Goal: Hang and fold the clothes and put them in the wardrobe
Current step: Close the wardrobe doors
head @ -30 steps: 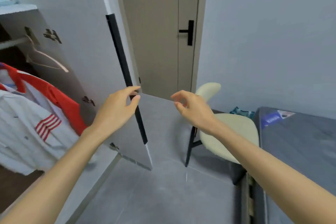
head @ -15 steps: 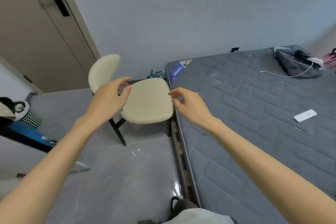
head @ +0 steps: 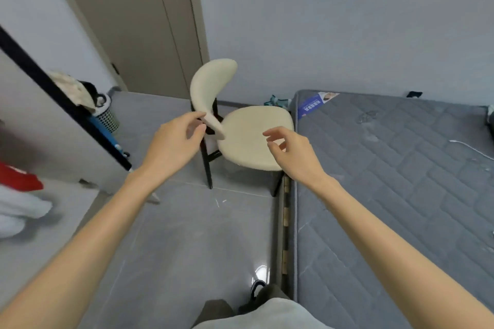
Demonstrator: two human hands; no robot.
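Both my hands are held out in front of me in the air, holding nothing. My left hand (head: 175, 141) has loosely curled fingers above the floor, left of a cream chair (head: 251, 136). My right hand (head: 292, 151) hovers over the chair's seat with relaxed fingers. At the far left edge, red and white clothes (head: 18, 195) hang in the wardrobe, blurred. The white wardrobe door (head: 48, 120) with its black edge strip stands open on the left.
A bare grey mattress (head: 401, 181) fills the right side, with a white cable on it. A mesh bin (head: 105, 115) with light clothing on top stands behind the wardrobe door. A beige room door (head: 139, 21) is at the back. Grey tiled floor lies below me.
The view swung from the wardrobe right to the bed, then partly back left, so the wardrobe door and hanging clothes show again. Both hands stay raised and hold nothing.
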